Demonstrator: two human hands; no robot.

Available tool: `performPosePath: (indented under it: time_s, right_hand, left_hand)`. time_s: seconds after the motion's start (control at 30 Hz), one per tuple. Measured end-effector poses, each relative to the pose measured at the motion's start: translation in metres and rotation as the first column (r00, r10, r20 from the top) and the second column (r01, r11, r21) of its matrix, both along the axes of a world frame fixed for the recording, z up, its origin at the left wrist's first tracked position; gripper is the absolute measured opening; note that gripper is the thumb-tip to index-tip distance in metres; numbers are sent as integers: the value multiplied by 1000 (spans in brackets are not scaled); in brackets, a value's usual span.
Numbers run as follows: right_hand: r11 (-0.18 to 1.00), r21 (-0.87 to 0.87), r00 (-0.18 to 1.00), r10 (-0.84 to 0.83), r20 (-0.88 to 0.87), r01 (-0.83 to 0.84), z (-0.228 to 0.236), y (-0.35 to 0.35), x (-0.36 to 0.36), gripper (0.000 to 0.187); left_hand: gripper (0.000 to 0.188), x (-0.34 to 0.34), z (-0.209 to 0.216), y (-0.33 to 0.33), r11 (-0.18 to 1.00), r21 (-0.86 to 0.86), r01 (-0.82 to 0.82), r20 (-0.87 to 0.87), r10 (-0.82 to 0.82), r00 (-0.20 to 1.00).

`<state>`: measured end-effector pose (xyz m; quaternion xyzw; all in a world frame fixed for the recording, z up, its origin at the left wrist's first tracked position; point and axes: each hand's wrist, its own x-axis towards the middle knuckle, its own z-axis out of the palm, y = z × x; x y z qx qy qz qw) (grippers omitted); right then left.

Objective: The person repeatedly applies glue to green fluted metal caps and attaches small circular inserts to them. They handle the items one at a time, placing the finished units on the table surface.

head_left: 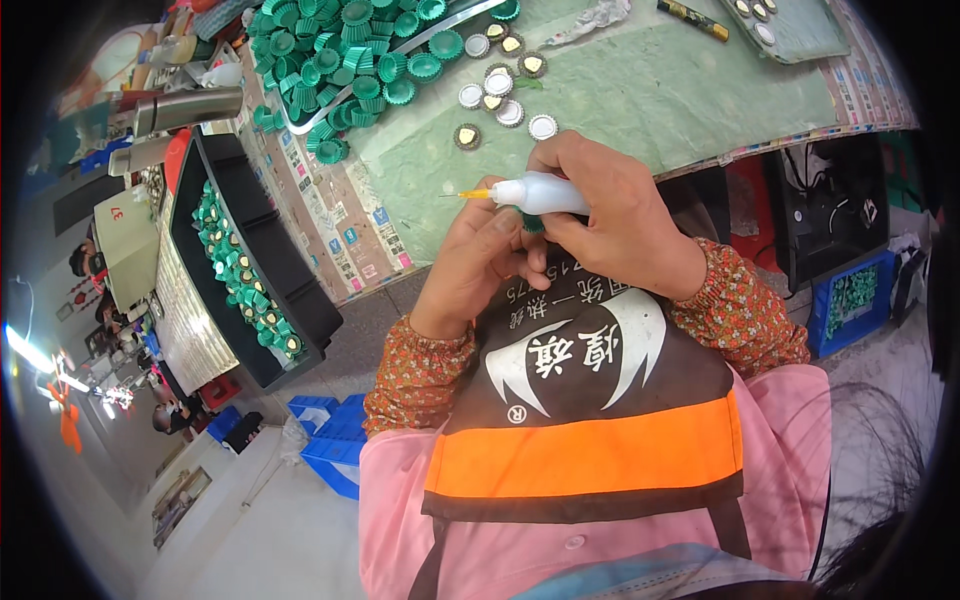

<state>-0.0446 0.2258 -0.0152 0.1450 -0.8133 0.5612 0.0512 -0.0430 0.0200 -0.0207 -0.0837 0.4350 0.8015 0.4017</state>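
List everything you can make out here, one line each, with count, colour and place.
Green cups: many, green, heaped upper left
Discs: about ten loose, silver and white, mid-table
Bottle: one, white with yellow tip, right hand
Held cup: one, green, left hand, mostly hidden
Stick: one, black and yellow, table's far side
Tray: one, pale green, upper right
Table: one, green-topped, top
Bin: one, black, left
Crates: at least two, blue, left and right
Apron: one, black and orange, worn
Sleeves: two, orange floral, forearms
Left hand: one, bare, centre
Right hand: one, bare, centre
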Motion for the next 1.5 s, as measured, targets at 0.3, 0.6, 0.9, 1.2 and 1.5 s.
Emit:
performPosePath:
  time_s: [0.3,0.6,0.9,1.2,1.5]
  right_hand:
    - [988,-152,992,57,115,-39,0,30,7,37]
    - [986,-140,994,85,-75,-95,2,26,23,31]
    - [997,-23,983,67,-169,-72,-4,20,24,28]
    - [995,4,985,102,-139,-103,-5,19,25,27]
    - [995,-39,994,90,-62,-93,-5,23,26,25]
  left_hand:
    - [54,-6,-13,-10,965,209,-156,141,128,982]
    - [64,-2,-17,-13,970,194,-149,83,135,987]
    - [65,1,-18,-12,982,148,-113,28,110,993]
    - [63,4,-17,-10,989,108,-105,28,103,994]
    - [52,9,-16,-9,988,92,-124,90,116,989]
